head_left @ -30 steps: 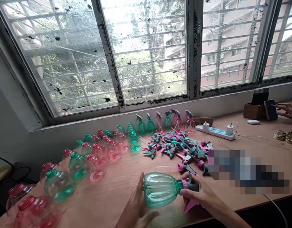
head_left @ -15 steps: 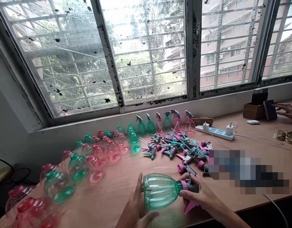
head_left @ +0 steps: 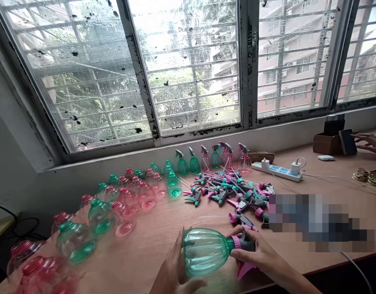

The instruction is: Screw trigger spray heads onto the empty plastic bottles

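Observation:
A green translucent spray bottle [head_left: 204, 251] lies on its side just above the wooden table's front edge, held between both hands. My left hand [head_left: 174, 271] wraps round its base. My right hand [head_left: 258, 255] grips the grey and pink trigger head [head_left: 244, 245] fitted on the bottle's pink neck collar; the pink trigger sticks out below my fingers. Loose trigger heads [head_left: 233, 190] lie in a pile just beyond.
Several open pink and green bottles [head_left: 120, 202] stand in rows to the left. Finished spray bottles [head_left: 212, 157] line the wall under the window. A white power strip [head_left: 281, 170] lies at the right. Another person's hand [head_left: 370, 141] rests by a brown box [head_left: 327, 143] far right.
The bottle and both hands have dropped slightly lower and nearer to me. The grip on base and trigger head is the same.

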A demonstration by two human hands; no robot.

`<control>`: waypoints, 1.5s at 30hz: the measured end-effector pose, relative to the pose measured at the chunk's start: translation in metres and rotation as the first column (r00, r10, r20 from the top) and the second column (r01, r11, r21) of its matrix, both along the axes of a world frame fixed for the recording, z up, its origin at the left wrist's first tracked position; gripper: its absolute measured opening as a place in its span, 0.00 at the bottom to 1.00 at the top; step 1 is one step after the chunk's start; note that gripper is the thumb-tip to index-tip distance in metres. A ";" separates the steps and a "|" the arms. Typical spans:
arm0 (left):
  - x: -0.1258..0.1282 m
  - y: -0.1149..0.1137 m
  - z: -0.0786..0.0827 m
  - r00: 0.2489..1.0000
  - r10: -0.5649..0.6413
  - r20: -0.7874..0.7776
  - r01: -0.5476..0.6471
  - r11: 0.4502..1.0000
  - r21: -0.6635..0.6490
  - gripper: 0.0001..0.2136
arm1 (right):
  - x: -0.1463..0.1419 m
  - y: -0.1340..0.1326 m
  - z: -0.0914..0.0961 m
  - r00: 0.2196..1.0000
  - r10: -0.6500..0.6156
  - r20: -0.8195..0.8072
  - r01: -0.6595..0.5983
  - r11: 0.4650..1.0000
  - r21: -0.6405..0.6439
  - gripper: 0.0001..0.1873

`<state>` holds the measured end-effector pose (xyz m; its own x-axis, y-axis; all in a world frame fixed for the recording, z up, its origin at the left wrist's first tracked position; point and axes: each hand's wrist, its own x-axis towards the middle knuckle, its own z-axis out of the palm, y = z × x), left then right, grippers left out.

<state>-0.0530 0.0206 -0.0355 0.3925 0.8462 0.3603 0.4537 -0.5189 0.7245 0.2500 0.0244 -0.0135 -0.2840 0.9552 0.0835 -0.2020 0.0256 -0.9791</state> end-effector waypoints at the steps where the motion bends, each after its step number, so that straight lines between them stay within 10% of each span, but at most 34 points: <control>1: 0.000 0.000 0.000 1.000 -0.002 0.002 0.002 1.000 0.002 0.52 | 0.000 0.000 0.000 1.000 -0.005 0.004 0.005 1.000 0.006 0.24; 45: 0.005 -0.009 0.018 0.998 0.056 0.016 -0.056 0.998 -0.008 0.49 | -0.001 0.001 0.001 1.000 -0.023 0.015 0.023 1.000 -0.006 0.24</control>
<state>-0.0480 0.0118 -0.0175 0.3387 0.8692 0.3603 0.4697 -0.4880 0.7357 0.2489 0.0250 -0.0126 -0.2635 0.9619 0.0735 -0.1868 0.0239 -0.9821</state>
